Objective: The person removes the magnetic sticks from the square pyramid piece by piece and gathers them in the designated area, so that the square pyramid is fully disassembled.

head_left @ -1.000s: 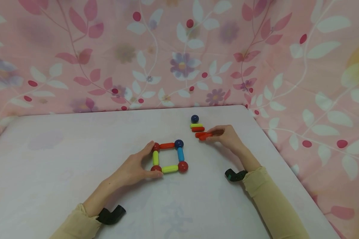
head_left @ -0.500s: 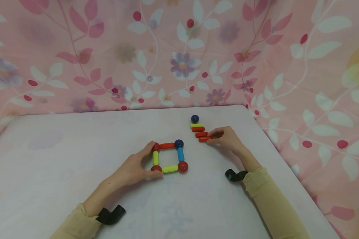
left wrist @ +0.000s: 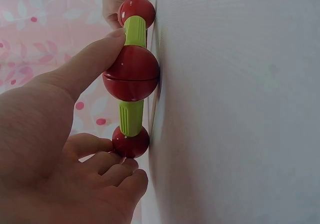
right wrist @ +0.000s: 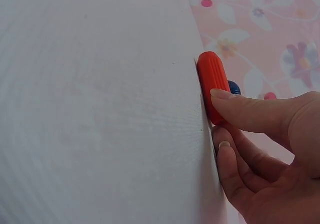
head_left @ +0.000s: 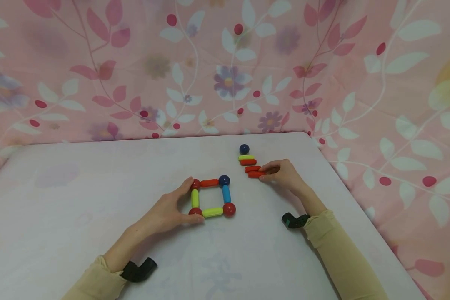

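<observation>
In the head view a square of magnetic rods and balls (head_left: 213,212) lies on the white table. Its corners are three red balls and one dark blue ball (head_left: 224,180); yellow-green, red and blue rods form the sides. My left hand (head_left: 168,210) spans its left side, thumb at the near red ball (left wrist: 131,73) and fingertips at the far one (left wrist: 131,143). With thumb and fingers my right hand (head_left: 283,174) pinches the right end of a red magnetic rod (right wrist: 212,76), which lies low at the table, alongside another red rod (head_left: 252,168).
Behind those rods lie one more red rod (head_left: 248,162), a yellow-green rod (head_left: 246,158) and a dark blue ball (head_left: 244,148), in a column toward the table's (head_left: 97,175) back edge. A pink floral cloth (head_left: 195,83) hangs behind and along the right.
The red rod in my right hand has gone from slanting across its neighbour to lying alongside it, a little nearer the person. My left hand and the square stay in place.
</observation>
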`<state>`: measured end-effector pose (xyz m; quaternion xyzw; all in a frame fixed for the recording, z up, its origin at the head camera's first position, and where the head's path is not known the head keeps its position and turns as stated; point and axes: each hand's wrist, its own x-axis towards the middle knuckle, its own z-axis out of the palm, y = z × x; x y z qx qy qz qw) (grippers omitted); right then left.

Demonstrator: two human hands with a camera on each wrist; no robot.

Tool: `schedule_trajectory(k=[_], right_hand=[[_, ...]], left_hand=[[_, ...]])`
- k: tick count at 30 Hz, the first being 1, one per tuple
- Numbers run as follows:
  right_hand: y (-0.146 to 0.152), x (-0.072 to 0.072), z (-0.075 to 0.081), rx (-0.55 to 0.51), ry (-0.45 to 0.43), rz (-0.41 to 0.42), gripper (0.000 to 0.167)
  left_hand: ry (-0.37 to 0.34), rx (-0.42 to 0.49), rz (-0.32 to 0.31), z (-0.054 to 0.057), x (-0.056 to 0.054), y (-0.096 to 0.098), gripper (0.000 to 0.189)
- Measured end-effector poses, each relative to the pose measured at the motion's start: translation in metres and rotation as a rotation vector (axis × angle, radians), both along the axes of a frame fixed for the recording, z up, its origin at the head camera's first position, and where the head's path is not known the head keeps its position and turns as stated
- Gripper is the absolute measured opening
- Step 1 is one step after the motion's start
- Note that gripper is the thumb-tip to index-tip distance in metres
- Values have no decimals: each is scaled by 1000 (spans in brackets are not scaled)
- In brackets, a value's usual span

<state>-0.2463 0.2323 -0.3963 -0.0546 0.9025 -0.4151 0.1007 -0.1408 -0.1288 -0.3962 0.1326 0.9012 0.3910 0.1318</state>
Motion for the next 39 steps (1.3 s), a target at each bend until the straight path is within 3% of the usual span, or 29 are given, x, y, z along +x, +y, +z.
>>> schedule_trajectory(k=[19,24,33,36,39], right_hand=[[-1,1,5,-26,53,-8,28],[-12,4,9,-20,131,-9,26],[-74,8,31,-29,370,92,26],[-92,8,33,-54,346,150,29],[-103,9,27,-10,249,212,35]], left_hand=[[-1,-8,3,0,-1,0,111],[-1,-1,6,-1,0,1,110],[8,-2,-2,-1,0,2,110],[10,-4,-2,0,0,1,110],[10,-5,0,0,0,0,110]])
